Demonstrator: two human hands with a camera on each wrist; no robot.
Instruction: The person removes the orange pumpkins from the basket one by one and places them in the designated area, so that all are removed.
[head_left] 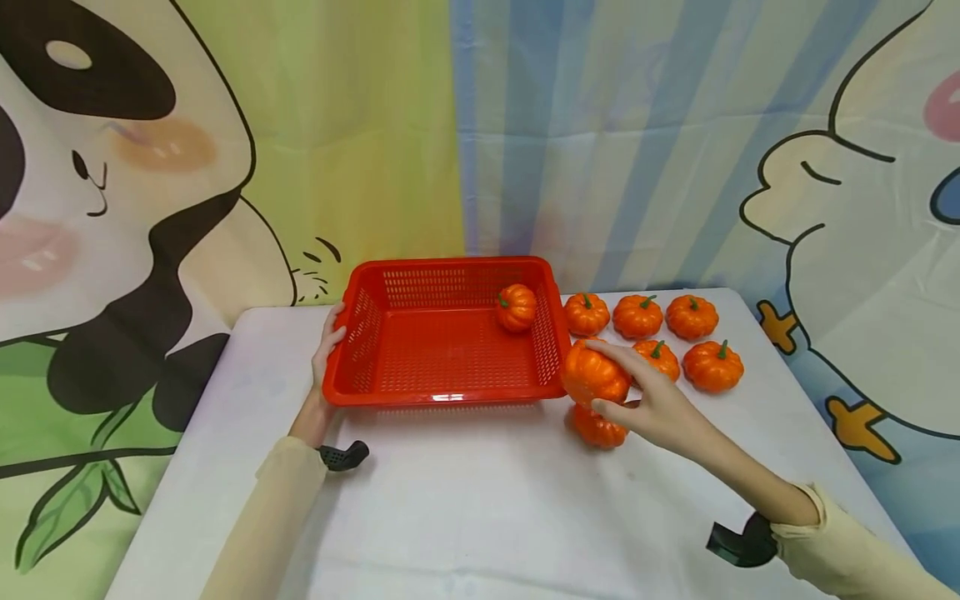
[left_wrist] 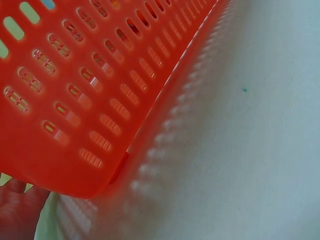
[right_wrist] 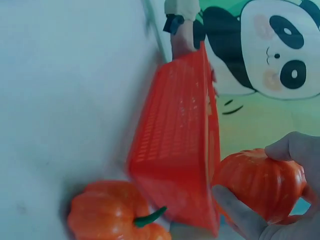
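A red plastic basket (head_left: 450,398) with slotted walls stands on the table, and one small orange pumpkin (head_left: 516,307) lies inside near its right end. At the left end, my left hand (head_left: 324,354) holds the basket's rim; the left wrist view catches only part of that hand (left_wrist: 20,212) beside the wall. My right hand (head_left: 656,404) grips another pumpkin (head_left: 595,375) between thumb and fingers, raised beside the right rim. In the right wrist view this held pumpkin (right_wrist: 260,185) overlaps the basket's edge (right_wrist: 212,145).
Below the held pumpkin, one pumpkin (head_left: 598,427) sits by the basket's front right corner. Several more, with green stems, stand in rows to the right, among them a front one (head_left: 712,367). The white table (head_left: 480,517) meets a cartoon-printed curtain (head_left: 360,125) behind.
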